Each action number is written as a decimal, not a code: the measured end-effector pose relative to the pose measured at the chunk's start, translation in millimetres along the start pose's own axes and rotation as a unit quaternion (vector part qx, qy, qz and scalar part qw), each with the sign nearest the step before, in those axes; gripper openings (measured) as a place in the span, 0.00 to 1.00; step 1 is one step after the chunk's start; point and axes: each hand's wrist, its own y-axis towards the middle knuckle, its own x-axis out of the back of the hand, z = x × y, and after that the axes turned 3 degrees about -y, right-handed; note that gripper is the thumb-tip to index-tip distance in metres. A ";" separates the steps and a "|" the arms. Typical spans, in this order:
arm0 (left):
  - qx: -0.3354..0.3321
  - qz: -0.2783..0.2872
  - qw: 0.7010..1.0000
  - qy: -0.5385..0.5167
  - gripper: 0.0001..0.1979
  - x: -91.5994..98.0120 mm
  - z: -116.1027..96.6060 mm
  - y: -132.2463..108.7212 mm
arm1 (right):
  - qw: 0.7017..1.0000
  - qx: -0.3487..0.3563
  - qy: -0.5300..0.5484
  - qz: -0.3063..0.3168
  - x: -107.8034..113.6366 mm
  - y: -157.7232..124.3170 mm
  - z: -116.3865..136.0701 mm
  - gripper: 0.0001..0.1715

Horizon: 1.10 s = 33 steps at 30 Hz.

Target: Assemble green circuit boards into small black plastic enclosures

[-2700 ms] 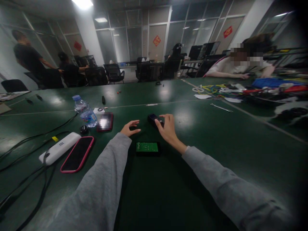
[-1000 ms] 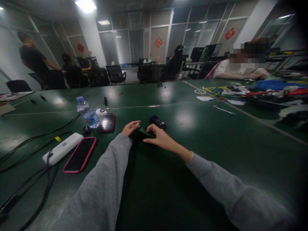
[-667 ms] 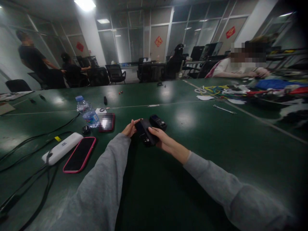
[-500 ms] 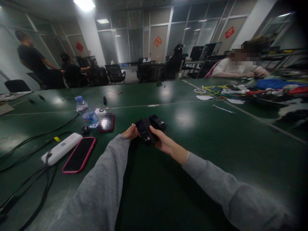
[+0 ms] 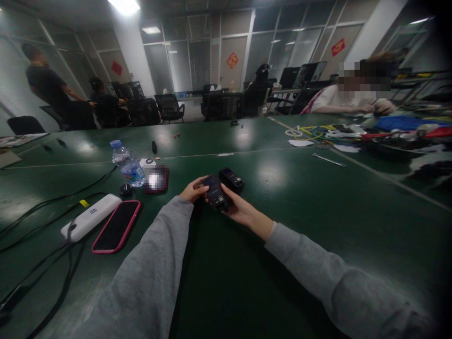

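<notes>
A small black box-shaped device with a dark screen and pale markings is held just above the green table. My left hand is closed on its left edge, thumb on the front. On the opposite edge, my right hand grips it with the thumb along the front and fingers behind. Right behind it a second, similar black device lies on the table. The exact kind of these devices I cannot make out.
To the left are a pink-cased phone, a white power bank, black cables and a water bottle. A wrench and a heap of cables lie on the right. A person sits across the table.
The held device has turned so its screen side faces me more. My left thumb has come round onto its front; my right hand has shifted slightly.
</notes>
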 end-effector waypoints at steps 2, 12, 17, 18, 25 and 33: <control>0.003 -0.016 1.000 0.010 0.41 -2.0 -2.6 -0.4 | 1.000 0.006 -0.013 0.005 1.9 3.9 -1.3 0.26; -0.013 -0.061 0.997 0.050 0.35 -0.4 -2.4 1.0 | 0.999 0.034 -0.036 -0.003 2.6 5.2 -3.5 0.27; -0.010 -0.068 0.995 0.078 0.36 0.2 -1.6 0.4 | 0.996 0.053 -0.066 -0.029 12.4 13.9 -11.5 0.35; -0.010 -0.068 0.994 0.085 0.36 0.1 -2.0 -0.1 | 0.996 0.051 -0.066 -0.033 14.6 15.7 -13.0 0.36; 0.019 -0.021 0.988 0.150 0.40 3.6 -5.8 -1.0 | 0.995 0.064 -0.070 -0.041 16.4 13.5 -13.3 0.36; 0.035 0.010 0.984 0.176 0.44 8.3 -7.4 -1.2 | 0.994 0.070 -0.072 -0.044 16.5 12.4 -14.2 0.35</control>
